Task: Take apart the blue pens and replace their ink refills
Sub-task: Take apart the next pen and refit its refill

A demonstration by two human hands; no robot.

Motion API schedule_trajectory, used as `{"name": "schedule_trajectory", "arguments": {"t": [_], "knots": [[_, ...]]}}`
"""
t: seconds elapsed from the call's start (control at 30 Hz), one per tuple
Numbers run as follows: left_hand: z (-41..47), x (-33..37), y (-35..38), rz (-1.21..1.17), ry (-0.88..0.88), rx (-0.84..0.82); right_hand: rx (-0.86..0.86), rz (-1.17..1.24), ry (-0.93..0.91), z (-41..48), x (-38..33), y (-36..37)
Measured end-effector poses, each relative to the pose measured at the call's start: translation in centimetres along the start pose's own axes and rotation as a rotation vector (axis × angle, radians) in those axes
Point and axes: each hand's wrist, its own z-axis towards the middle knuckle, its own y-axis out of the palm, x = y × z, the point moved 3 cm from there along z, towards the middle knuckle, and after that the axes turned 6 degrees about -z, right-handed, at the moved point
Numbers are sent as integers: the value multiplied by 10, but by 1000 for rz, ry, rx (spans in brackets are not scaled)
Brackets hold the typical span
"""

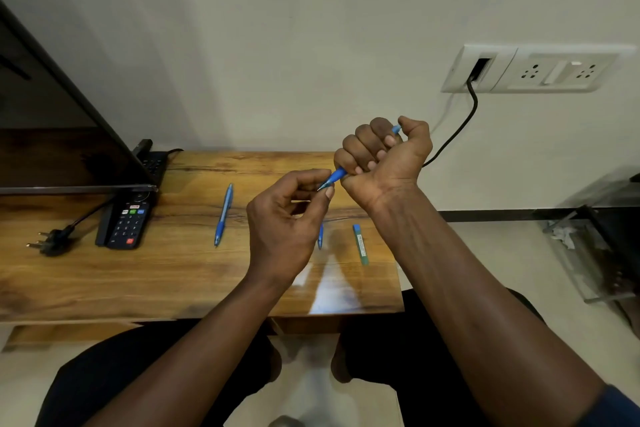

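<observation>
My right hand (382, 152) is raised above the wooden table (104, 274) with its fingers wrapped round a blue pen (336, 176); the pen's top sticks out by the thumb and its tip end points down-left. My left hand (289, 215) pinches that tip end between thumb and fingers. A second blue pen (223, 215) lies whole on the table to the left. A third blue pen (320, 236) lies mostly hidden behind my left hand. A thin green refill packet with a blue end (360, 244) lies to the right of it.
A black remote (128, 222) and a loose plug (52, 241) lie at the table's left, under a dark screen (62, 135). A wall socket panel (533, 69) with a black cable (460, 128) is at the upper right. A glass stand (599, 239) sits on the floor to the right.
</observation>
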Motion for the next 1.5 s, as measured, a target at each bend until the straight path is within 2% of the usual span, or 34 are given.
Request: {"name": "schedule_trajectory", "arguments": {"t": [0.53, 0.67, 0.83, 0.97, 1.5], "knots": [[-3, -4, 3, 35, 1, -36, 113, -1, 86, 3, 0, -4], [-4, -2, 3, 40, 7, -39, 171, -10, 67, 3, -2, -5], [-4, -1, 5, 43, 14, -38, 162, 32, 89, 2, 0, -7], [-4, 1, 5, 47, 39, -35, 194, 29, 34, 0, -2, -5], [-5, -2, 3, 23, 6, -22, 73, -8, 38, -1, 1, -3]]}}
